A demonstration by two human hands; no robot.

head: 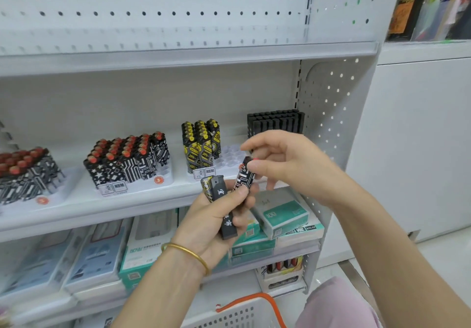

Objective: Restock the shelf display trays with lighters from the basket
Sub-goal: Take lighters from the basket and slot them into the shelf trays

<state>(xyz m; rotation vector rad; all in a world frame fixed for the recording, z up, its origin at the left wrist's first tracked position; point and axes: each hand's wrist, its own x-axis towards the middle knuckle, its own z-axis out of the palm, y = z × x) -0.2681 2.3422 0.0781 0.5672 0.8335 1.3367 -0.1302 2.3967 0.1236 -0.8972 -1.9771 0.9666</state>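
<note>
Three lighters (pixel 225 221) clenched in left hand (pixel 204 228), rightmost pinched by right hand (pixel 285 156) above; may spill the rest if yanked.

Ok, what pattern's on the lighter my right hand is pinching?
The lighter is black with white lines, red-topped; head view.

Free slots (pixel 233 156) beside yellow lighters (pixel 201 140)

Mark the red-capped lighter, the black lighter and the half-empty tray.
red-capped lighter (pixel 243 176): head view, patterned middle of its body.
black lighter (pixel 227 225): head view, lower body by the white characters.
half-empty tray (pixel 235 156): head view, empty clear slots.
</note>
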